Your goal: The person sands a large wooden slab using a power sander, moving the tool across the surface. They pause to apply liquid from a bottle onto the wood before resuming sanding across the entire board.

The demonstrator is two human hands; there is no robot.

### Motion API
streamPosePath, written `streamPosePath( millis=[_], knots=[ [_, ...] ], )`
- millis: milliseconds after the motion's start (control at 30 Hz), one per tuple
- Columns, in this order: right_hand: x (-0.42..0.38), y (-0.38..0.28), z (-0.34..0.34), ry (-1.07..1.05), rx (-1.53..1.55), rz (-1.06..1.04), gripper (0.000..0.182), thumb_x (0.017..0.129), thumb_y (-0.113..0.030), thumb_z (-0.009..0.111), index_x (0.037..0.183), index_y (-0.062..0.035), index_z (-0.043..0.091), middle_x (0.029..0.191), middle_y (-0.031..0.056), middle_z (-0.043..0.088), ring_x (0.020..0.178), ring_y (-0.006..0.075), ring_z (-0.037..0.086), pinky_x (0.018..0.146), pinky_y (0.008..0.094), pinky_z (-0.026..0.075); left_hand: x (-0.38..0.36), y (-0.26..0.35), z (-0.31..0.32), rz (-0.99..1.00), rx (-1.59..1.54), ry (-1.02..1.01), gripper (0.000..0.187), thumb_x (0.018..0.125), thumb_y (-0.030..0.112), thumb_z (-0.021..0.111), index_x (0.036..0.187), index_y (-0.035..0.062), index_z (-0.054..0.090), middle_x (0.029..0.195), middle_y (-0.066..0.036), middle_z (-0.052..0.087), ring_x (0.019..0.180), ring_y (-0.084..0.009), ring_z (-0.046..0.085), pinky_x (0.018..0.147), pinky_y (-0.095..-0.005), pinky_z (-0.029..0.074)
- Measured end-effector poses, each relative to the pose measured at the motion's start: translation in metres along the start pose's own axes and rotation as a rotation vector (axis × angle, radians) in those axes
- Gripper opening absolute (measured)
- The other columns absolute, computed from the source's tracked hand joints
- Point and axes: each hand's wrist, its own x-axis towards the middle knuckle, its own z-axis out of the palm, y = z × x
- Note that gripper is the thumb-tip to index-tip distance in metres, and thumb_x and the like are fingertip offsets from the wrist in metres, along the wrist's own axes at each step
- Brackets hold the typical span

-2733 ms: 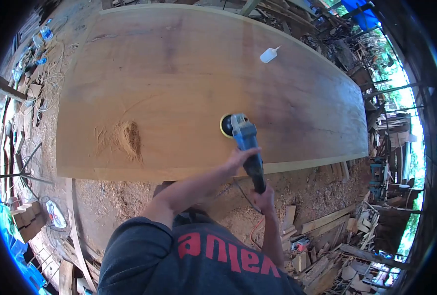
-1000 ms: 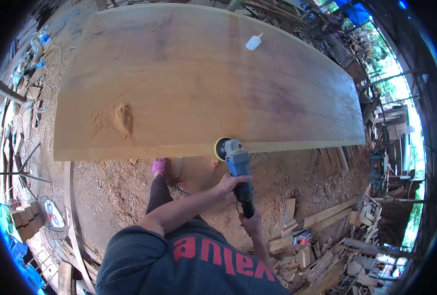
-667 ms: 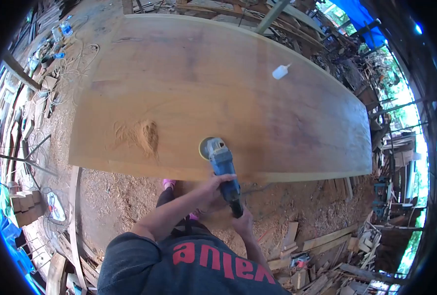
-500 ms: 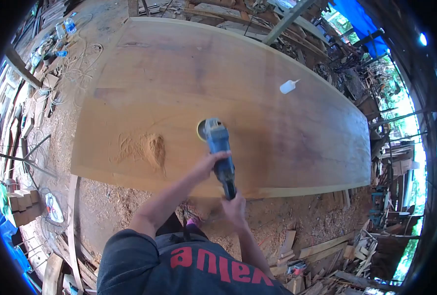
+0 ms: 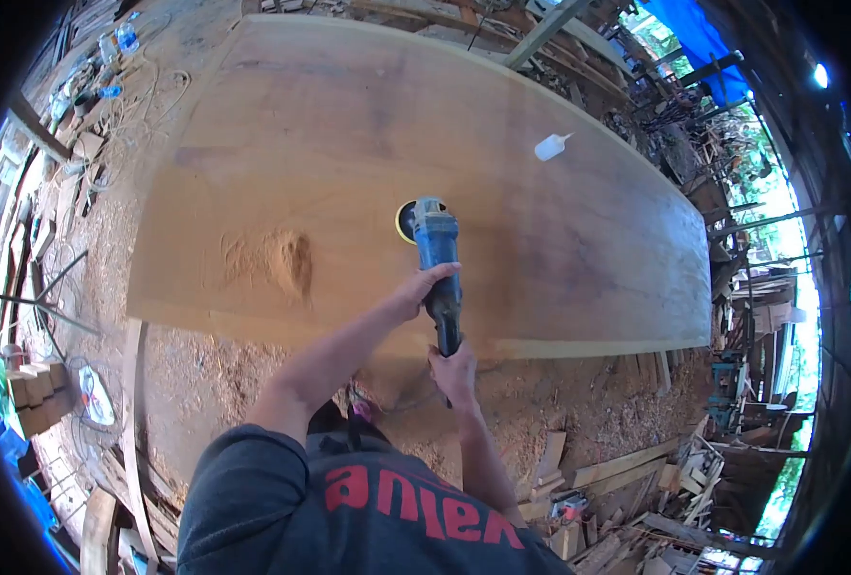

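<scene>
— Both hands are clamped on the blue sander (image 5: pixel 435 251): left hand (image 5: pixel 416 292) round its body, right hand (image 5: pixel 455 368) on the rear grip.

— Why split like that?

— Probably one presses, one steers. Its yellow pad (image 5: pixel 404 221) sits flat on the wooden slab (image 5: pixel 349 125), ahead of the hands, beside the sawdust pile (image 5: pixel 287 261).

Both arms reach forward. The left hand (image 5: pixel 414 292) is stretched out furthest, fingers curled closed in a grip. The right hand (image 5: pixel 454 369) sits nearer the body, apparently clenched too.
</scene>
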Motion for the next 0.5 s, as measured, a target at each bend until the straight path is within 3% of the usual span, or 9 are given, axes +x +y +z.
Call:
streamPosePath(
  millis=[67,200,267,500],
  knots=[
    [-0.041,-0.005,-0.022,0.038,-0.061,-0.005,0.031,0.076,-0.014,0.071,0.098,0.0014,0.056,0.069,0.0094,0.060,0.064,0.0222,0.061,0.060,0.0362,0.048,-0.017,-0.039,0.008,-0.057,0.010,-0.038,0.049,0.077,0.039,0.074,0.103,0.0025,0.056,0.087,-0.010,0.066,0.078,-0.0205,0.067,0.073,-0.0350,0.055],
    [-0.096,0.075,-0.051,0.094,-0.105,-0.163,0.031,0.074,-0.012,0.071,0.099,0.0018,0.058,0.077,0.0129,0.062,0.071,0.0238,0.063,0.066,0.0369,0.049,-0.064,-0.103,0.038,-0.129,-0.040,-0.019,0.049,0.077,0.036,0.075,0.107,0.0024,0.056,0.093,-0.011,0.066,0.083,-0.0218,0.067,0.078,-0.0366,0.055],
    [-0.125,0.085,-0.069,0.032,-0.099,-0.001,0.032,0.072,-0.011,0.070,0.100,0.0020,0.060,0.084,0.0160,0.063,0.078,0.0244,0.063,0.072,0.0372,0.049,-0.088,-0.126,0.051,-0.160,-0.058,-0.005,0.050,0.076,0.035,0.075,0.108,0.0026,0.056,0.094,-0.011,0.066,0.084,-0.0221,0.066,0.079,-0.0371,0.055],
    [-0.150,0.085,-0.081,-0.075,-0.109,-0.023,0.034,0.072,-0.011,0.068,0.104,-0.0008,0.060,0.082,0.0149,0.064,0.079,0.0234,0.064,0.074,0.0366,0.049,-0.126,-0.143,0.043,-0.204,-0.151,0.042,0.047,0.078,0.032,0.075,0.110,0.0033,0.056,0.097,-0.010,0.066,0.088,-0.0217,0.066,0.081,-0.0378,0.054]
  ],
)
